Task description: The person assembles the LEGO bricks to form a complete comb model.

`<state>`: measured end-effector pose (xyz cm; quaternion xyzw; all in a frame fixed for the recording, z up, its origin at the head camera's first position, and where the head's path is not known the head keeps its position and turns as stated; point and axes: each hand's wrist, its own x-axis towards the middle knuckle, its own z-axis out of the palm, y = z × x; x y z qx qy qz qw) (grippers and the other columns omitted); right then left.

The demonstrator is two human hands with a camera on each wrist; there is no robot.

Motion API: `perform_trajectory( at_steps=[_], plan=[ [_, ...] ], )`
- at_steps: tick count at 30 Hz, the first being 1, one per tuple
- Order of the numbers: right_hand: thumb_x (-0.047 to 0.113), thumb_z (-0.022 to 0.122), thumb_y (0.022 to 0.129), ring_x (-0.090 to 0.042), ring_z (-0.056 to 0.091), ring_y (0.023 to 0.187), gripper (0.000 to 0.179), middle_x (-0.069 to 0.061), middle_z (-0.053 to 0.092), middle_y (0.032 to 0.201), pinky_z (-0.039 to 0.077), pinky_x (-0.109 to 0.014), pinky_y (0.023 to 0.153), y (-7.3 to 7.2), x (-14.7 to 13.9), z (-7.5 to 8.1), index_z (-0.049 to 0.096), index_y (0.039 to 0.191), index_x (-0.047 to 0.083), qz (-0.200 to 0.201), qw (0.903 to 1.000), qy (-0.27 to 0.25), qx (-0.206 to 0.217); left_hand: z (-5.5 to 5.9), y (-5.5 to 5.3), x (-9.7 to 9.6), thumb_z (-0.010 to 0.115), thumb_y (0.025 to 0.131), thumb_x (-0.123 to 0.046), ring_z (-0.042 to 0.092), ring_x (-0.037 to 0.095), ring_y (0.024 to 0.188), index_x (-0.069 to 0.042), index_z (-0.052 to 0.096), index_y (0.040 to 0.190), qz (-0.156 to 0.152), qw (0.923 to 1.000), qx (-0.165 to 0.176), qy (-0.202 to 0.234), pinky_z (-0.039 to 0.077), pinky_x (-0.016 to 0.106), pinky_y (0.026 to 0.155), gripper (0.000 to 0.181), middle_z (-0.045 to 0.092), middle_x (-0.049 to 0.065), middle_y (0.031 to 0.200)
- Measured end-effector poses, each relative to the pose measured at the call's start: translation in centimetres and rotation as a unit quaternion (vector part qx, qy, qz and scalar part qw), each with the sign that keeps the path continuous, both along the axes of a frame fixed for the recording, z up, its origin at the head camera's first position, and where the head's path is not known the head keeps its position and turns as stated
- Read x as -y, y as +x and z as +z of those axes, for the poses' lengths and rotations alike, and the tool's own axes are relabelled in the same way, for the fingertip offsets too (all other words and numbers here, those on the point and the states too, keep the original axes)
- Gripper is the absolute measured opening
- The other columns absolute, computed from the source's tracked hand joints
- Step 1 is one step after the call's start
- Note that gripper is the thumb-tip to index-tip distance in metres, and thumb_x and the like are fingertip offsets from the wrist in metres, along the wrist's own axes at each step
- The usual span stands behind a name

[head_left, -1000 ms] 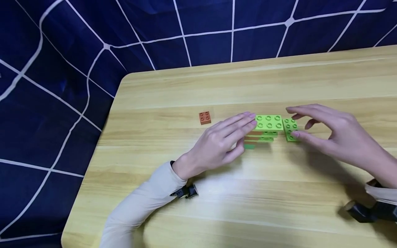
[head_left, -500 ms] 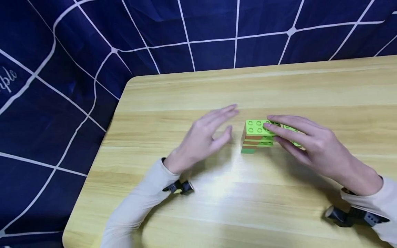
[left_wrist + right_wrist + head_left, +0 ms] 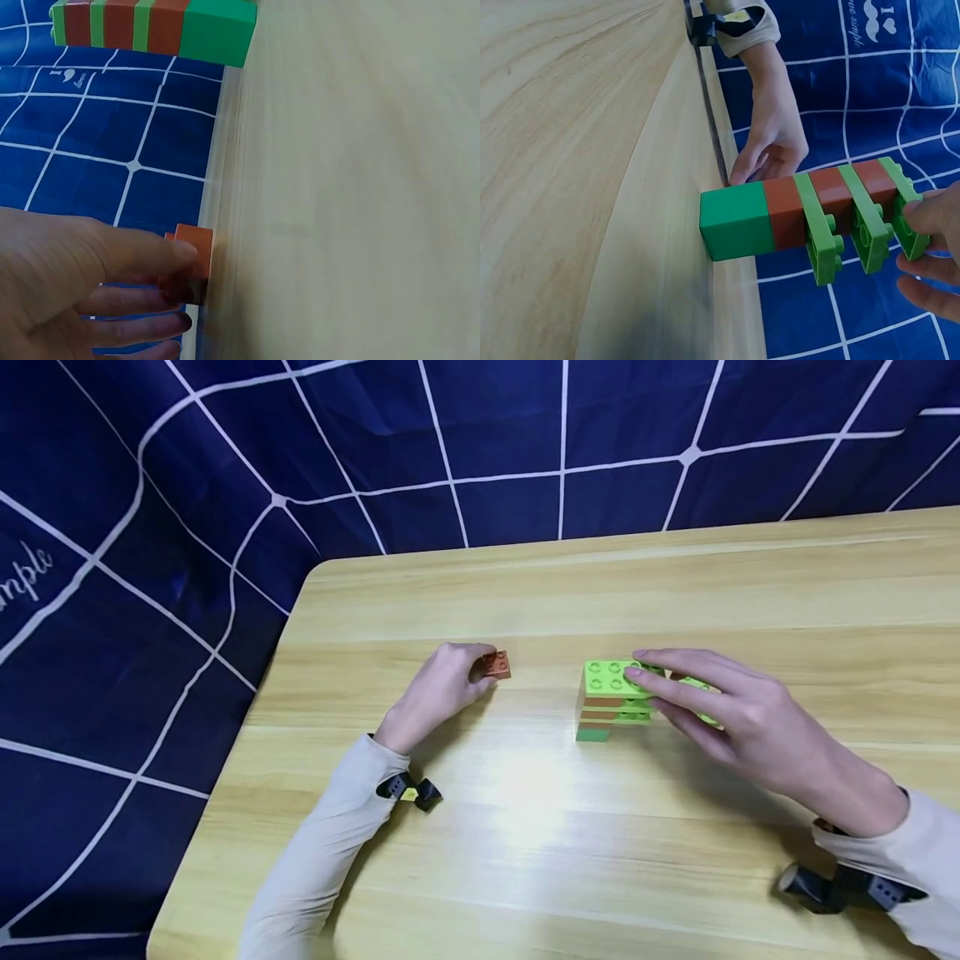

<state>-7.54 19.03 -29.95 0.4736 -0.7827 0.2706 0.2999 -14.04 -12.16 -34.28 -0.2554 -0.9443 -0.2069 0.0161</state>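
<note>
**Two hands, one stack, one loose brick**

One pale wooden table [image 3: 525, 827] carries everything, its grain smooth and faintly glossy, with a dark blue cloth [image 3: 150, 485] crossed by white lines hanging behind its far edge. Next in size, the brick stack [image 3: 611, 703] stands near the table's middle: a dark green block at the base, then brown blocks alternating with thin lime-green plates, all hard moulded plastic with round studs on top. The right hand [image 3: 738, 718] rests on the stack's top plate, fingers extended over the studs and down its right side; the right wrist view shows fingertips [image 3: 930, 217] touching the top plate's edge. Whether the fingers truly clamp the stack or only steady it cannot be told.

Smallest is the brown brick [image 3: 496, 665], square with four studs, lying on the table well to the left of the stack. The left hand [image 3: 438, 693] curls round it, thumb and fingers pinching its sides, as the left wrist view confirms [image 3: 193, 259]. The hands are well apart.

To seat this brick cleanly, it likely wants holding by its side walls so the hollow underside stays free, lining up squarely over the studs, then pressing straight down while the other hand braces the narrow stack against tipping.
</note>
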Motion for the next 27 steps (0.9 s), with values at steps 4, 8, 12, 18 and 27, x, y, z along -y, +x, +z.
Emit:
perform_trajectory(
  at_steps=[4, 8, 12, 18, 27],
  plan=[
    [0.029, 0.041, 0.103, -0.008, 0.053, 0.121, 0.041, -0.018, 0.067, 0.115, 0.037, -0.010, 0.107, -0.1, 0.1, 0.0, 0.070, 0.113, 0.003, 0.002, 0.9999, 0.010, 0.003, 0.0, 0.0, -0.1, 0.071, 0.085, -0.010, 0.065, 0.019, 0.081, 0.004, 0.065, 0.115, -0.008, 0.9996, 0.002, 0.029, 0.058, 0.023, 0.072, 0.034, 0.071, 0.014, 0.099],
    [0.029, 0.040, 0.104, -0.010, 0.054, 0.120, 0.041, -0.017, 0.066, 0.117, 0.036, -0.009, 0.107, -0.3, 0.1, 0.0, 0.070, 0.116, 0.004, -0.004, 0.9997, 0.025, 0.005, 1.4, 0.6, -0.8, 0.071, 0.086, -0.015, 0.067, 0.025, 0.097, 0.002, 0.066, 0.114, -0.021, 0.9969, -0.019, 0.074, 0.059, 0.029, 0.086, 0.034, 0.070, 0.015, 0.111],
    [0.030, 0.039, 0.104, -0.012, 0.055, 0.118, 0.041, -0.017, 0.066, 0.118, 0.035, -0.009, 0.107, -0.3, 0.1, 0.1, 0.069, 0.117, 0.005, -0.008, 0.9993, 0.035, 0.007, 3.7, 1.7, -1.9, 0.070, 0.086, -0.016, 0.067, 0.022, 0.093, 0.001, 0.067, 0.114, -0.055, 0.9899, -0.059, 0.116, 0.058, 0.028, 0.082, 0.033, 0.070, 0.012, 0.109],
    [0.032, 0.040, 0.103, -0.015, 0.058, 0.113, 0.042, -0.015, 0.066, 0.118, 0.036, -0.007, 0.105, -0.3, 0.2, 0.3, 0.070, 0.116, 0.006, -0.008, 0.9991, 0.037, 0.020, 7.1, 4.0, -3.8, 0.070, 0.086, -0.014, 0.067, 0.016, 0.092, 0.002, 0.068, 0.110, -0.152, 0.9680, -0.120, 0.160, 0.055, 0.016, 0.085, 0.029, 0.071, 0.011, 0.104],
    [0.032, 0.042, 0.103, -0.003, 0.054, 0.117, 0.041, -0.015, 0.068, 0.113, 0.038, -0.007, 0.103, -0.1, 0.1, 0.3, 0.071, 0.113, 0.005, -0.008, 0.9996, 0.017, 0.021, 8.4, 5.0, -5.2, 0.072, 0.086, -0.014, 0.065, 0.009, 0.092, -0.001, 0.069, 0.105, -0.218, 0.9425, -0.129, 0.218, 0.050, 0.011, 0.091, 0.023, 0.071, 0.006, 0.099]
  ],
)
